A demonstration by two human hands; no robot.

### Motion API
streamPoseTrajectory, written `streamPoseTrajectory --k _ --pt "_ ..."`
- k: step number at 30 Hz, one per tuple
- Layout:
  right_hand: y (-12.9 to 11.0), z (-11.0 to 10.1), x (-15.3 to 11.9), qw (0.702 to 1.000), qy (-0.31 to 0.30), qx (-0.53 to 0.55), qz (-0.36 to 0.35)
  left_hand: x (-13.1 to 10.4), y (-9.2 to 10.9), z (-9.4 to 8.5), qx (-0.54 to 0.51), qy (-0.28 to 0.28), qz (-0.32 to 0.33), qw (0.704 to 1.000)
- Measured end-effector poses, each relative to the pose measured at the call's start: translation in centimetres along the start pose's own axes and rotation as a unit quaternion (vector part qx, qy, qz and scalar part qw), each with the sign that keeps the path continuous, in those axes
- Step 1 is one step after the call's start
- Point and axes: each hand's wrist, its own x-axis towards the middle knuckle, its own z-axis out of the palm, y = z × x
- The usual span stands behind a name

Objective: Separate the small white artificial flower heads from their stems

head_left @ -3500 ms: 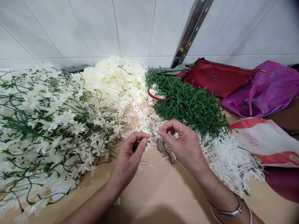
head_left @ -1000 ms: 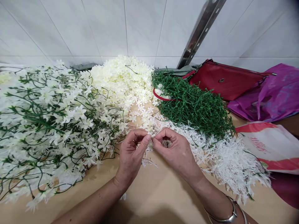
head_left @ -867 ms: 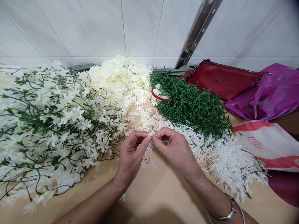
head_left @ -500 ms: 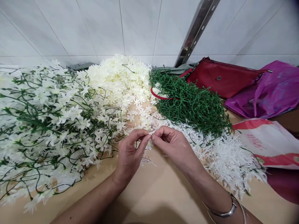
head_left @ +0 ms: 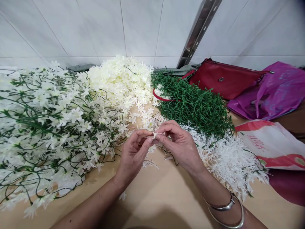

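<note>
Near the middle, my left hand and my right hand meet at the fingertips. Both pinch one small white flower piece, mostly covered by the fingers. A dark green stem shows below my right hand's fingers. Left of my left hand lies a large heap of white flowers on green stems. Behind the hands is a pile of loose cream-white blossoms. Green stems are heaped behind my right hand, with thin white sprigs spread to its right.
On the right lie a red bag, a purple plastic bag and a white and red bag. Its red strap reaches into the green stems. A tiled wall with a metal rail stands behind the table.
My right hand's fingers have shifted slightly around the white piece. A green stem now shows below them, and a small white flower shows beside my left forearm.
</note>
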Motion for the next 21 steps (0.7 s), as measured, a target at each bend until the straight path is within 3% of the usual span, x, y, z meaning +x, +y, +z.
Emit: streamPoseTrajectory --k 3,7,14,21 --pt "0.06 -0.33 0.28 1.0 0.004 0.029 0.012 0.28 0.31 0.03 -0.018 0.011 -0.033 0.999" --pt "0.28 -0.77 0.41 0.993 0.002 0.08 0.083 0.62 0.39 -0.5 -0.016 0.02 -0.07 0.997" --pt "0.17 -0.73 0.51 0.963 -0.061 0.188 0.183 0.64 0.58 -0.89 -0.064 0.017 -0.129 0.989" --pt "0.03 -0.24 0.48 0.959 -0.066 0.194 0.198 0.68 0.33 -0.85 -0.081 0.012 -0.116 0.99"
